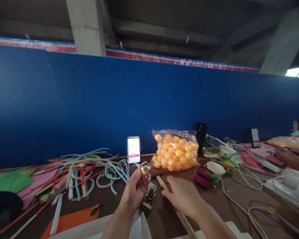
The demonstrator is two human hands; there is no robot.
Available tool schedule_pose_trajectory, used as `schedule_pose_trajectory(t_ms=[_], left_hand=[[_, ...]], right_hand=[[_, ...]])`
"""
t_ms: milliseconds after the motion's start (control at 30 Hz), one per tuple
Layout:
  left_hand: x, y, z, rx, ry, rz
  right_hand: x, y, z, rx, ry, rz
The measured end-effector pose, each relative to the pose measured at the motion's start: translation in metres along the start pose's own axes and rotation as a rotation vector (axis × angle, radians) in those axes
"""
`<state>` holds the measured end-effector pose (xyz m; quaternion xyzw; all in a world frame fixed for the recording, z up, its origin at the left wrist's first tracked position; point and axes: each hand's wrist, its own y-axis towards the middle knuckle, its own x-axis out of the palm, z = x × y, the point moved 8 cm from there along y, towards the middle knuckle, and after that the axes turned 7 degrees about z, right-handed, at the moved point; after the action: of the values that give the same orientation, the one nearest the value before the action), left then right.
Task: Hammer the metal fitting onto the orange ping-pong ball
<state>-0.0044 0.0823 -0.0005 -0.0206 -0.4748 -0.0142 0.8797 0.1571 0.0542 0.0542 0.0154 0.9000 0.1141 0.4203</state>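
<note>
Blue cord (118, 171): looped, left of the bag of orange balls (175, 153).

Orange paper (74, 220): flat, further left of the bag and nearer the worker, a notch at its edge.

Phone (134, 151): upright, screen lit, just left of the bag.

Left hand (134, 191): in front of the bag's left corner, fingers and thumb closed on one shiny ball.

Shiny ball (145, 169): at the left fingertips, just off the bag's lower left corner; round, so no long axis to reckon with.

Small box (147, 208): in front of the bag's left end, between the two hands; more shiny balls (150, 196) inside. It lies on the right, thumb side of the left hand, the nearer of the pair to my eye. Its long axis slants from the worker's side up toward the bag.

Wooden stick (183, 222): far end just in front of the bag, length running back rightward, partly under the right hand.

Right hand (183, 194): in front of the bag's middle, thumb and forefinger spread, nothing seen between them; whether it touches the stick, I cannot tell.

Black bottle (202, 137): upright, just right of the bag.

Dark red pouch (203, 177): right of the bag and nearer the worker, beside a paper cup (215, 169).
</note>
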Motion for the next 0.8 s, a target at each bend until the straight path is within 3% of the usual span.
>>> schedule_pose_trajectory(t_ms=[167,400,700,800], left_hand=[[-0.005,0.004,0.0,0.01,-0.036,0.017],[-0.012,0.006,0.0,0.023,-0.061,0.116],[-0.018,0.008,0.001,0.051,-0.056,0.187],[-0.019,0.009,0.003,0.078,-0.052,0.195]], right_hand=[[0.011,-0.005,0.015,-0.012,-0.342,-0.12],[0.029,-0.009,0.032,-0.028,-0.467,-0.169],[0.037,-0.012,0.043,-0.005,-0.266,-0.048],[0.03,-0.013,0.037,-0.024,-0.021,0.012]])
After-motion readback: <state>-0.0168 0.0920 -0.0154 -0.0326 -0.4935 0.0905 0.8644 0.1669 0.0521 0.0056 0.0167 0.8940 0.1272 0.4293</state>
